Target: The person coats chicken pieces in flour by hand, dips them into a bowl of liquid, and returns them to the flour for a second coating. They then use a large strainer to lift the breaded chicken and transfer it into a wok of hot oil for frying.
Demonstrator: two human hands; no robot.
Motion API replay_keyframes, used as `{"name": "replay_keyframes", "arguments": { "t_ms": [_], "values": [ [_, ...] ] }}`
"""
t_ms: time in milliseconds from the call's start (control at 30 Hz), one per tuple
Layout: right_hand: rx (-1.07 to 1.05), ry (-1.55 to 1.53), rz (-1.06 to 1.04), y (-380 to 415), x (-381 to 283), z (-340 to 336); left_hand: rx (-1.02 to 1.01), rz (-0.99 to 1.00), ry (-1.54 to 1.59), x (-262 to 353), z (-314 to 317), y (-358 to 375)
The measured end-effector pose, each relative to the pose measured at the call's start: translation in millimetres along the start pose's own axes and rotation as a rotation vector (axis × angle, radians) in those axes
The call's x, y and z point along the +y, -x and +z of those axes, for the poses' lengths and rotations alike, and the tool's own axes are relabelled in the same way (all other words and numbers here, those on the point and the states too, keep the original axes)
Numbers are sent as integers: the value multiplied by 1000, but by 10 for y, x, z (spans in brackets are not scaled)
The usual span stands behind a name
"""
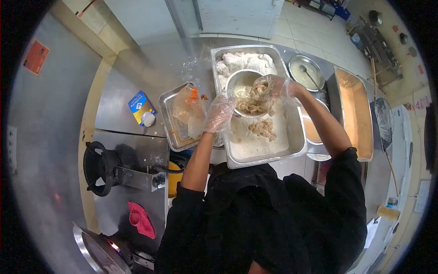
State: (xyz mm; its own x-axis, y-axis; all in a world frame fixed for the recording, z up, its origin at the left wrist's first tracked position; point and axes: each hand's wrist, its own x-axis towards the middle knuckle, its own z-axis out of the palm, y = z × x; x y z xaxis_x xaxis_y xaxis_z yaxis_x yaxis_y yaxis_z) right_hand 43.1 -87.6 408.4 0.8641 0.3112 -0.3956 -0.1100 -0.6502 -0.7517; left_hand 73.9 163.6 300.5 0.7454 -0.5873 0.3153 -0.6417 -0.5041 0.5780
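My left hand (219, 115), in a clear plastic glove, grips the near left rim of a round metal bowl (232, 85). Wet, batter-coated pieces (250, 108) lie inside the bowl. Also gloved, my right hand (270, 89) is closed round some of these battered pieces at the bowl's right side; their exact kind cannot be made out. The bowl is over a deep metal tray (299, 139) of white flour (264, 147). On the flour, close to me, sits a clump of battered pieces (263, 129). Flour-covered pieces (246, 60) fill the tray's far end.
Left of the tray, a shallow metal tray (179, 144) holds a plastic bag (188, 109) with orange bits. A blue-and-yellow packet (140, 106) lies farther left, near a gas burner (101, 169). To the right are a bowl with a ladle (306, 72) and a long deep pan (356, 118).
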Motion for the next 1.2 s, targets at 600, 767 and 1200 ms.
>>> {"name": "replay_keyframes", "arguments": {
  "t_ms": [600, 767, 1200],
  "values": [
    [-55, -156, -72, 639, -97, 234, 97, 83, -167, -300, 183, -29],
    [178, 244, 18, 309, -346, 145, 64, 243, -222, -238, 185, -8],
    [126, 612, -99, -435, -8, 938, 7, 136, -120, -208, 245, 93]
  ]
}}
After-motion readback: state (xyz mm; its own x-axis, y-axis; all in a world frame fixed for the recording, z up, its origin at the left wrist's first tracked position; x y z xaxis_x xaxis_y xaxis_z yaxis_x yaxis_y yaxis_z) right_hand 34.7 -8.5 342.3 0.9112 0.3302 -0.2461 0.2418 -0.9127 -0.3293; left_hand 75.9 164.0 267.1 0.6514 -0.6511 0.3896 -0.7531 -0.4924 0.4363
